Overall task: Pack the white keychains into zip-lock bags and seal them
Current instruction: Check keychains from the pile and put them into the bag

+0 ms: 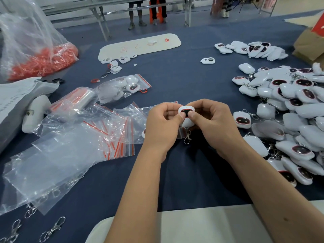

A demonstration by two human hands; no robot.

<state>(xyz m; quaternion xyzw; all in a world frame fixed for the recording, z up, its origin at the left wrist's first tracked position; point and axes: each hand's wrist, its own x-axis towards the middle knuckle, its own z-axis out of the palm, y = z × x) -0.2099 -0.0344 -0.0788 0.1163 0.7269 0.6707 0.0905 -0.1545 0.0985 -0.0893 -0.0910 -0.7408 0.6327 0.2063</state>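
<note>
Seen from the head camera, both hands meet over the middle of the blue table (175,71) and share one white keychain (186,114). The left hand (162,127) has its fingers curled behind the keychain with the thumb pressed on its front left edge; the right hand (213,123) mirrors it, fingers curled round the back and thumb tip on the dark red-rimmed window. The keychain is held clear of the cloth, its metal clasp (187,137) dangling below between the wrists. To the right lies a big pile (289,106) of the same keychains, some face up, some face down, with a smaller heap (252,50) farther back. To the left, empty zip-lock bags (108,125) with red seal strips overlap in a loose spread, one edge reaching under the left hand. Behind them sits a filled bag (122,87) holding several keychains. A larger clear sheet of plastic (52,165) lies nearer the left edge, with loose clasps (52,229) beside it at the near corner. Far left stands a big bag of red rings (40,62), and a white tray (140,46) lies across the back.
</note>
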